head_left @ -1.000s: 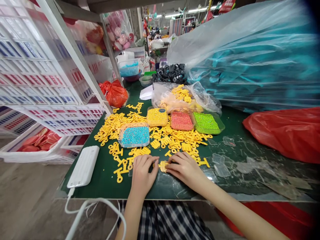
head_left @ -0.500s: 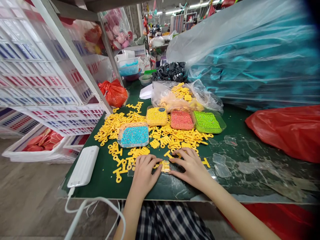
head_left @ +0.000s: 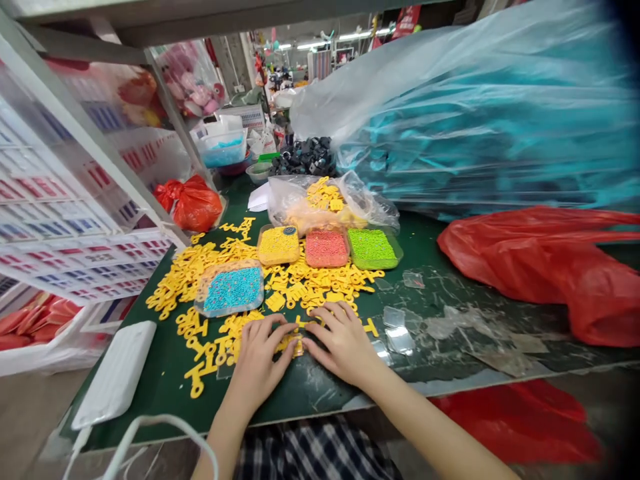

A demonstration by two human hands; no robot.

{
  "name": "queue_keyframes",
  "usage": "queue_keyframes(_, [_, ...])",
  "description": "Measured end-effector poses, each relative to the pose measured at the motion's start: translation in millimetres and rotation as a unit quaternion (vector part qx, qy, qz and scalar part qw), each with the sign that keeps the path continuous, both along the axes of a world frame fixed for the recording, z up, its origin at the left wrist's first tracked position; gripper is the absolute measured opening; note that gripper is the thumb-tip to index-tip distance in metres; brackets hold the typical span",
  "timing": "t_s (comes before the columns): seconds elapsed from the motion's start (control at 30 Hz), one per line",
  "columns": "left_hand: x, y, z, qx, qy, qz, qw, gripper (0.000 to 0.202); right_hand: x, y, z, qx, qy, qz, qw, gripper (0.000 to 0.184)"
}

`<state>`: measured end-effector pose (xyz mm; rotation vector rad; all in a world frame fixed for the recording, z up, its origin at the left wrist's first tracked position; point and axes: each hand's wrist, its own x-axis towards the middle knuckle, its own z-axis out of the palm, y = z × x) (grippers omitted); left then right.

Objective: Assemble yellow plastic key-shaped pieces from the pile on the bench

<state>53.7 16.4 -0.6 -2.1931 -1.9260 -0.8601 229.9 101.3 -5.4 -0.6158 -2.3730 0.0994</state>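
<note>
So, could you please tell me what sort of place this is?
Likely a toy or craft workshop: yellow plastic pieces heaped on a worktable, trays of tiny beads, and bagged pink plush toys.

View swung right, more red plastic [head_left: 505,263] showing. Right hand [head_left: 340,343] now closer to left hand [head_left: 261,363]; small yellow piece [head_left: 299,348] between them mostly hidden, plainly visible 0.5 s ago.

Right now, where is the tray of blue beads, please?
In the head view, the blue-bead tray is centre-left, beyond the left hand, beside the yellow-bead tray.
</note>
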Motion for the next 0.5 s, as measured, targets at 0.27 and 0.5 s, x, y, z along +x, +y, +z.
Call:
queue_keyframes(0.27, [10.1,120.2,65.3,-0.032,0.058,-0.061,0.996,0.024,-1.7,9.4,-0.8,0.006,-0.001,-0.045,0.999,0.021])
queue_keyframes(0.5, [31.2,240.0,84.6,-0.307,0.069,-0.095,0.944,0.027,-6.2,18.9,-5.1,-0.008,-0.038,-0.041,0.998,0.023])
